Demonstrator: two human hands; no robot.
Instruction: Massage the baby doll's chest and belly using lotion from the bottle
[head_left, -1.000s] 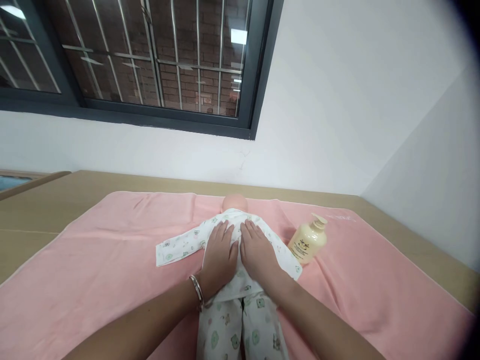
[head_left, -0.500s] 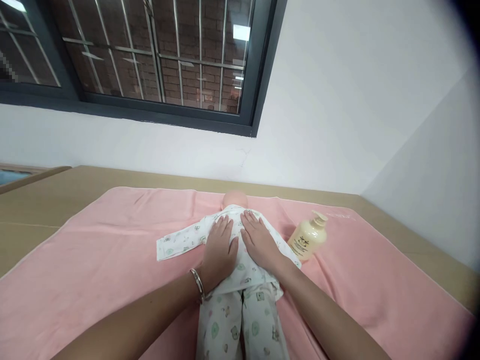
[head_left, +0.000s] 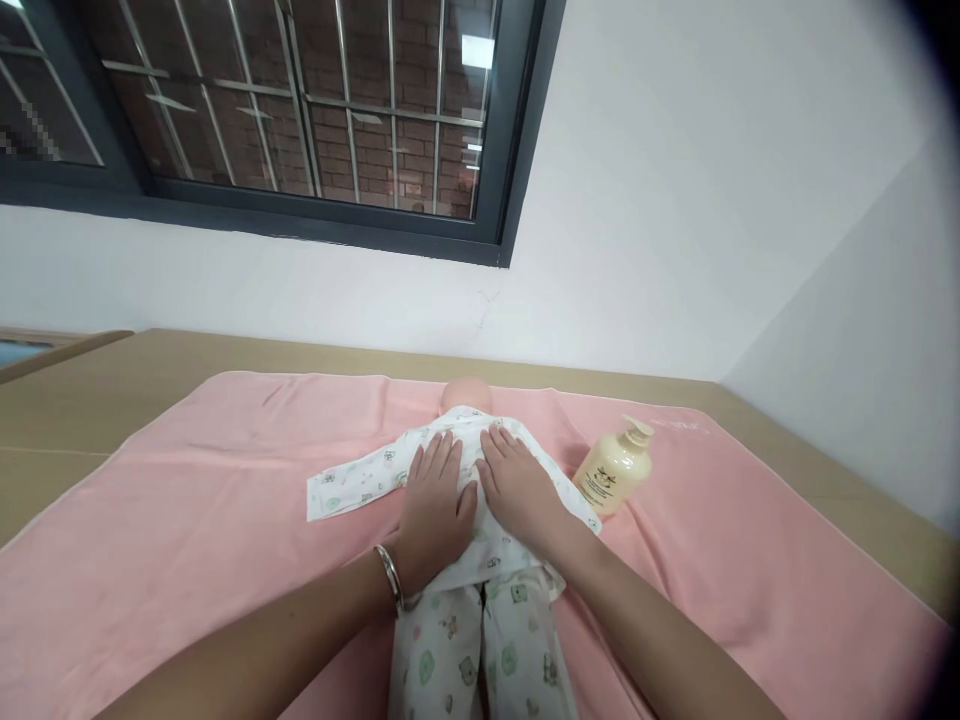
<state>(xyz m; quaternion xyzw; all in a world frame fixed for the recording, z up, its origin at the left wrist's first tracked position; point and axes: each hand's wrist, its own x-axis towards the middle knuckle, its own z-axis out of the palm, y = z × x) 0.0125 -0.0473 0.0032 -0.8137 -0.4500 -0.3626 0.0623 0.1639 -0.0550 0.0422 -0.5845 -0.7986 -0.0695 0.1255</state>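
A baby doll (head_left: pixel 466 394) lies on a pink blanket (head_left: pixel 225 560), its bare head pointing toward the wall and no face showing. It wears a white printed top (head_left: pixel 480 550) and matching trousers (head_left: pixel 439 655). My left hand (head_left: pixel 435 505), with a silver bangle (head_left: pixel 390 578) at the wrist, rests flat on the left side of the doll's upper back. On the right side my right hand (head_left: pixel 521 490) lies flat too, fingers stretched toward the shoulders. One sleeve (head_left: pixel 349 490) spreads out to the left; the other is partly hidden by my right arm.
A pale yellow pump bottle (head_left: pixel 615 467) leans on the blanket right of the doll, close to the right sleeve. The blanket covers a tan tabletop (head_left: pixel 180 345) against a white wall (head_left: pixel 637 200). A dark-framed window (head_left: pixel 499 180) with metal bars is above.
Both hands stay flat on the doll's back, shifted only very slightly. The whole view has moved a little; the doll and bottle keep their places.
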